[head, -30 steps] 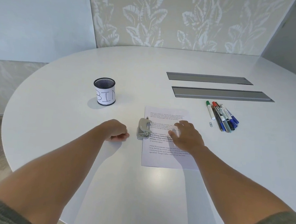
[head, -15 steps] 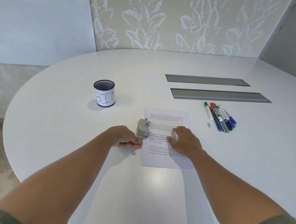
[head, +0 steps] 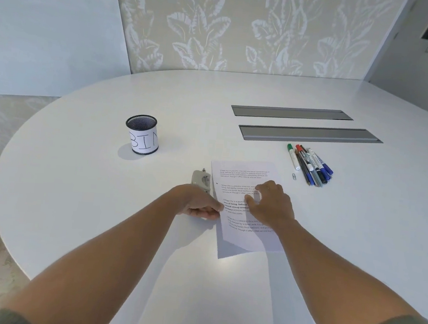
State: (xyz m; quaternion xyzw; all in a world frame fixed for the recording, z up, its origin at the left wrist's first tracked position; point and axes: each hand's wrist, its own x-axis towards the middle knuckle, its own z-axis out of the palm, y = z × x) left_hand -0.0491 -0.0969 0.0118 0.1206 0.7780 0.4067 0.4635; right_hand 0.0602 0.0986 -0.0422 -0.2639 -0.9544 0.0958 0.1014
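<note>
A person's left hand [head: 198, 204] pinches the left edge of a printed sheet [head: 246, 171] between thumb and fingertips, while the right hand [head: 272, 206] lies palm down on the middle of the page with its fingers loosely spread, grasping nothing. The sheet lies on the white surface [head: 196, 277] between and beneath the two hands. Its near-left corner appears raised, with a shadow under it. A grey hole punch [head: 201, 181] sits just beyond the left hand, close to the paper's edge. Farther beyond and to the left of that hand stands a mesh cup [head: 143, 135] labelled "BIN". Beyond and to the right of the right hand lie a bundle of markers [head: 310, 166] and a paper clip [head: 294, 176].
</note>
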